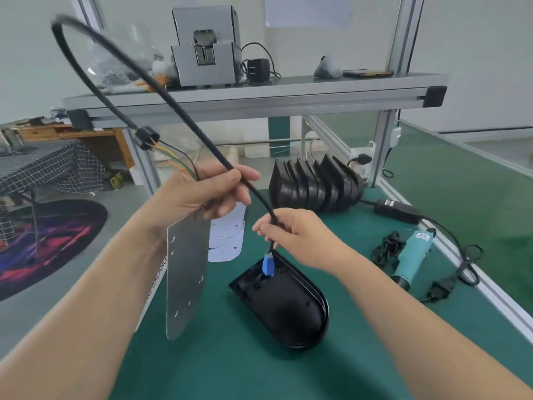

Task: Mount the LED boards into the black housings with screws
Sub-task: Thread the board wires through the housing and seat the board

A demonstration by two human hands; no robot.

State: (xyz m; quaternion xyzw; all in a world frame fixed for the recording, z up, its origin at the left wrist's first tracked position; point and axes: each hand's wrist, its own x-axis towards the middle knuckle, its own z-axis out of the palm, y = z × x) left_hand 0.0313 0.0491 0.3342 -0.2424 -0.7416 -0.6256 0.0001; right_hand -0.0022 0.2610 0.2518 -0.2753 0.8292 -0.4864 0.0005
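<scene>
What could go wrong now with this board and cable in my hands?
The board hangs from the left hand, gripped at its top only; it may slip or swing into the table.
The cable loops high, so its thin wires near the board may get strained.
The blue connector dangles below the right hand over the housing and may snag.

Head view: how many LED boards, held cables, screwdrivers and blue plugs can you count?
LED boards: 2 (grey LED board in the left hand, white LED board lying flat)
Black cable: 1, pinched by the right hand
Screwdriver: 1
Blue plug: 1
Total: 5
</scene>
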